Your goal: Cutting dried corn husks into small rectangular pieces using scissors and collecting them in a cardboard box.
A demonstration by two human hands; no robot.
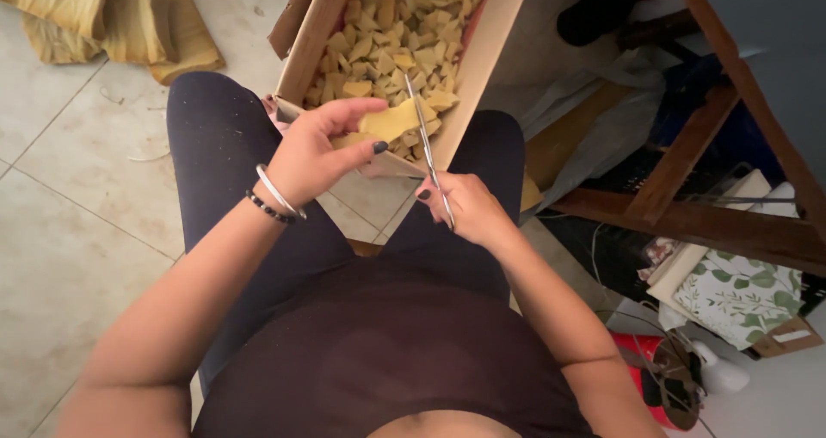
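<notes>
**Cutting yellow strips over a filling box**

Pale floor tiles (77, 223) lie under a seated person whose knees bracket the work. Left hand (314, 150) pinches a flat yellow leaf-like piece (391, 121) between thumb and fingers, just above the near end of a long cardboard box (323, 33). Right hand (469, 207) closes round the handles of slim steel scissors (426, 150), blades nearly together and pointing away, touching the piece's right edge. Small cut yellow pieces (400, 33) already heap the box thickly. Uncut dried yellow sheets (112, 16) wait far left, so a good share looks done, with more to cut.
</notes>
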